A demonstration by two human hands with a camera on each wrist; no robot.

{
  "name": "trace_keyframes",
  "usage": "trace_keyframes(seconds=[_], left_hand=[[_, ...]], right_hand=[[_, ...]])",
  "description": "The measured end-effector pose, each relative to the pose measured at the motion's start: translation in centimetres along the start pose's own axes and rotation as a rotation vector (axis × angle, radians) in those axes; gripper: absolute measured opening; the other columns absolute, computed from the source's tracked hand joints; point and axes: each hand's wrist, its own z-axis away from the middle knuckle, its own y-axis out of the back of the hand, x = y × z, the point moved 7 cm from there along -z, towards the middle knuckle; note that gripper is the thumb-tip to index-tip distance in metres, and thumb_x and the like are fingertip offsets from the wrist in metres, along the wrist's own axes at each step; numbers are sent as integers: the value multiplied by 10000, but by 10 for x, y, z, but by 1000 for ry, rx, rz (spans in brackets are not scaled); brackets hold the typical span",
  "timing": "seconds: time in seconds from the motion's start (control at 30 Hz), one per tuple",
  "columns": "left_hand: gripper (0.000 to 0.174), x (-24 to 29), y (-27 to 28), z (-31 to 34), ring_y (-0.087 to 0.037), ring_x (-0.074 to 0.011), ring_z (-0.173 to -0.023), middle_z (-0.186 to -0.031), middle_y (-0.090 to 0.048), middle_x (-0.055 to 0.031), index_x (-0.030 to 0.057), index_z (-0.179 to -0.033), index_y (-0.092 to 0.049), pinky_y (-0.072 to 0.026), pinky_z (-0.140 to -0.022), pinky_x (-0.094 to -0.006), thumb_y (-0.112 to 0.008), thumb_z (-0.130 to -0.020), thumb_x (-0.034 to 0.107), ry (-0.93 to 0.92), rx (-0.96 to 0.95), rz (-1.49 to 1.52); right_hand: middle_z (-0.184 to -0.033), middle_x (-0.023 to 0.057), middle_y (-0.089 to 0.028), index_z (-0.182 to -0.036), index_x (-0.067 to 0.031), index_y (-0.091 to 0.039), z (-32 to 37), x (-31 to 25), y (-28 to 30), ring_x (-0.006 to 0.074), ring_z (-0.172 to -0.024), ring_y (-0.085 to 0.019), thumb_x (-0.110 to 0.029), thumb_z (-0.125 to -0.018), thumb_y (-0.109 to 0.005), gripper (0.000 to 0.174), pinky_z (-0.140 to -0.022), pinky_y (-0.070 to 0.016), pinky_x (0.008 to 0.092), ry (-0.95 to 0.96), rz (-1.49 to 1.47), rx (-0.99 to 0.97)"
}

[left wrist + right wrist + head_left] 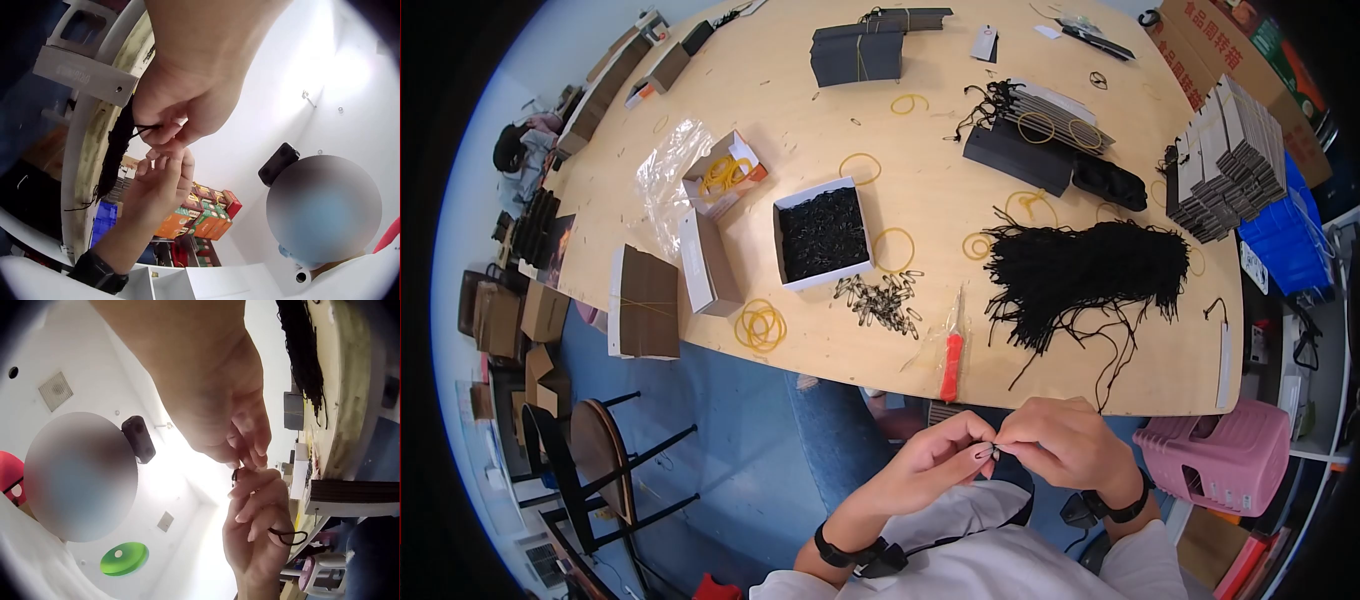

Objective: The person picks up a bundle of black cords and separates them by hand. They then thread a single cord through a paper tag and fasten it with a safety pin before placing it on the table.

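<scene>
Head view: both hands met just below the near edge of the counter (940,200). The left-hand grip (930,462) and the right-hand grip (1060,440) were each clenched in a fingertip pinch on one small dark item (994,452), too small to identify here. On the counter lay a pile of safety pins (885,300), a white box of black pieces (824,232), a bundle of black cords (1090,265) and loose yellow rubber bands (760,325).

Left wrist view: the left-hand grip (187,94) pinched a thin black cord (142,129) between thumb and fingers. The right-hand grip (156,187) met it from below, fingertips touching.

Right wrist view: the right-hand grip (212,394) pinched the cord's end at the point of contact. The rest of the cord looped across the curled fingers (262,515) of the left-hand grip, well short of the counter's edge.
</scene>
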Motion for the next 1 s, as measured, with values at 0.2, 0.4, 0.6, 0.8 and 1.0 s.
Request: trace_keyframes(seconds=[0.2,0.4,0.6,0.8,1.0], left_hand=[[107,19,2,-4,-553,-86,-778,-847,-574,-30,-17,-995,-576,-443,-683,-224,-522,-968,72,-346,266,-223],[123,12,19,1,-396,-35,-536,-762,-558,-13,-25,-978,-595,-332,-507,-188,-565,-942,89,-299,432,83],[185,1,16,-5,-392,-38,-519,-755,-575,-20,-35,-1050,-652,-314,-493,-177,-601,-915,81,-263,453,381],[200,17,11,4,-533,-68,-663,-836,-642,-56,-7,-1040,-701,-383,-562,-178,-683,-841,-8,-533,611,-437],[111,38,-5,4,-481,-51,-626,-768,-613,-37,-11,-923,-706,-344,-528,-187,-715,-814,7,-569,631,-807]], right_hand=[[-773,67,-621,-878,-37,-616,-2,-6,9,214,-626,-620,10,-742,-683,159,-507,-480,299,10,182,45],[-762,69,-618,-876,-27,-618,1,3,14,210,-622,-618,43,-707,-702,202,-520,-484,295,-97,143,136],[-728,75,-606,-842,-17,-618,2,5,9,212,-615,-616,35,-741,-687,133,-522,-476,296,-65,160,157],[-722,71,-594,-831,-31,-619,-1,4,13,216,-586,-598,13,-760,-675,100,-499,-462,304,-95,159,156],[-707,60,-579,-818,-37,-611,-3,4,11,212,-579,-593,-3,-766,-672,88,-491,-458,311,-51,206,81]])
